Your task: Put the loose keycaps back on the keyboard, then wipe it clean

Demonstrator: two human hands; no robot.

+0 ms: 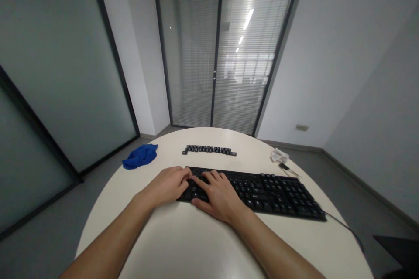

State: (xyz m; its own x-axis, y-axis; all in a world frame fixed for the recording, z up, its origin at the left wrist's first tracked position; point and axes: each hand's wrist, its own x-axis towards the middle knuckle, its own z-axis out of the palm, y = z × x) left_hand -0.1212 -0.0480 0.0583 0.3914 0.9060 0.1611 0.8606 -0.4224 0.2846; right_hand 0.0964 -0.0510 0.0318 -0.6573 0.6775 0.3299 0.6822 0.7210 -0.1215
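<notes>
Right hand (220, 195) lay spread on the black keyboard (262, 192), centre-right on the table (180, 244)! Left hand (168, 185) curled at the keyboard's left end, any pinch impossible to tell; keycaps (209, 149) lined up beyond.

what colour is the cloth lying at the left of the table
The cloth is blue, plain to see in the head view.
</notes>
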